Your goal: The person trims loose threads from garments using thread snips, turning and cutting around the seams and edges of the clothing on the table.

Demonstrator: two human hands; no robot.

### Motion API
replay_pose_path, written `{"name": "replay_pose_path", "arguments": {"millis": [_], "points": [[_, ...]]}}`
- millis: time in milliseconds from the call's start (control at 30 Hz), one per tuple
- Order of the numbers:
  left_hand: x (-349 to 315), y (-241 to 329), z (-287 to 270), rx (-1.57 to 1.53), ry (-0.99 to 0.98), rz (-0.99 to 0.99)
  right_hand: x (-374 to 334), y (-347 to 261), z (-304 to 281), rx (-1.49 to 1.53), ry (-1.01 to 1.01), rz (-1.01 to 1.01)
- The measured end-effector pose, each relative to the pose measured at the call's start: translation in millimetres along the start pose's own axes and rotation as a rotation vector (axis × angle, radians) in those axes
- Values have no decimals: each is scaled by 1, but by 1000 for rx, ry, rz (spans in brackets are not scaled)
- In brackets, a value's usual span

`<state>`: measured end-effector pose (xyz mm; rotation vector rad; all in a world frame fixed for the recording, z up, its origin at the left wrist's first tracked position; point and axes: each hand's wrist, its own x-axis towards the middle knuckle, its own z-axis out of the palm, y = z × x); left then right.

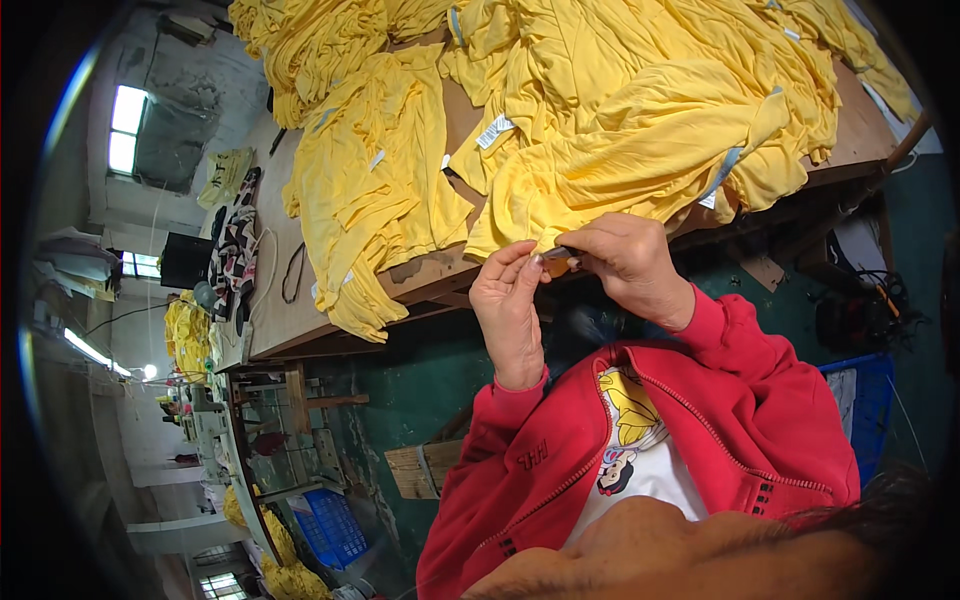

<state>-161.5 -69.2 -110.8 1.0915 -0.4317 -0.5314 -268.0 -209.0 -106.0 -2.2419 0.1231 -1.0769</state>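
Observation:
A yellow knit shirt [640,140] lies over the near edge of the table, its lower corner drawn toward me. At that corner the thumb and forefinger of my left hand [512,310] are pinched together on the fabric edge. My right hand [640,268] is closed beside it, fingertips almost touching the left ones. Between its fingers sits a small dark tool [560,253], partly hidden; its exact kind does not show. A white label [494,131] and a grey-blue neck band [722,172] stand out on the yellow fabric.
Another yellow shirt [375,190] hangs over the table edge on the left, with a yellow heap [310,50] behind it. The brown table [280,300] also carries a patterned cloth [235,250]. Blue crates [330,527] and a wooden board [412,472] are on the floor below.

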Motion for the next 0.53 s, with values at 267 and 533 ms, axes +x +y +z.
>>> {"name": "replay_pose_path", "arguments": {"millis": [267, 533], "points": [[1, 2, 5, 29, -6, 8, -3, 9, -14, 482, 63, 290], [39, 20, -44, 695, 230, 501, 1, 80, -110, -221, 638, 230]]}}
